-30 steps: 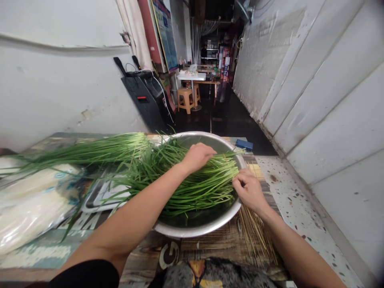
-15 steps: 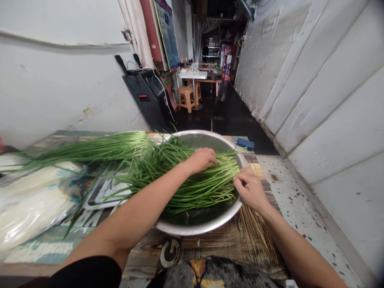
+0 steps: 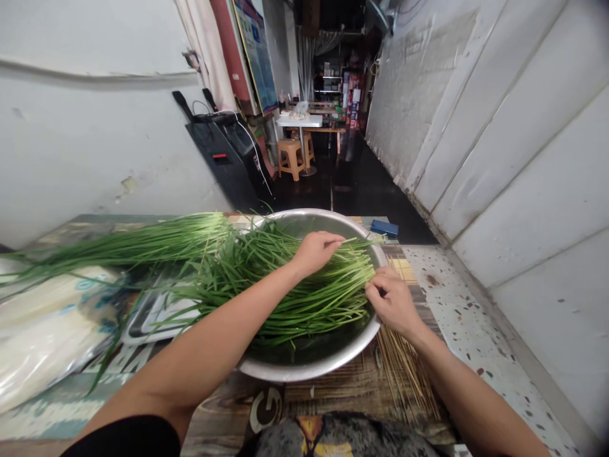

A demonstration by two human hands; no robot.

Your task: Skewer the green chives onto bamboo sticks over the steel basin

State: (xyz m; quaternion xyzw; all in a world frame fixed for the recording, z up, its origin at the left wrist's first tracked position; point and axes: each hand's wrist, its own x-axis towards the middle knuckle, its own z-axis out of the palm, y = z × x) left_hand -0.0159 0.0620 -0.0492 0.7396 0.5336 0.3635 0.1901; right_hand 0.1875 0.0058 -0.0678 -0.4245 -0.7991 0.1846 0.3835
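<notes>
Left hand (image 3: 316,251) right over green stalks (image 3: 309,308), fingertips pinching one thin stalk (image 3: 351,240). Whole heap's in metal bowl (image 3: 311,373) under that hand. Right hand (image 3: 392,299) curled by pale ends at rim, can't tell if it's gripping any. Thin sticks (image 3: 406,368) on counter (image 3: 216,406) nearer me than right hand, blue box (image 3: 384,228) beyond it.

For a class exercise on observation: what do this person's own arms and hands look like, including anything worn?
The left hand and right hand wear no gloves, and no watch or bracelet shows. The left arm has a black sleeve at its upper end; the right arm shows none.
</notes>
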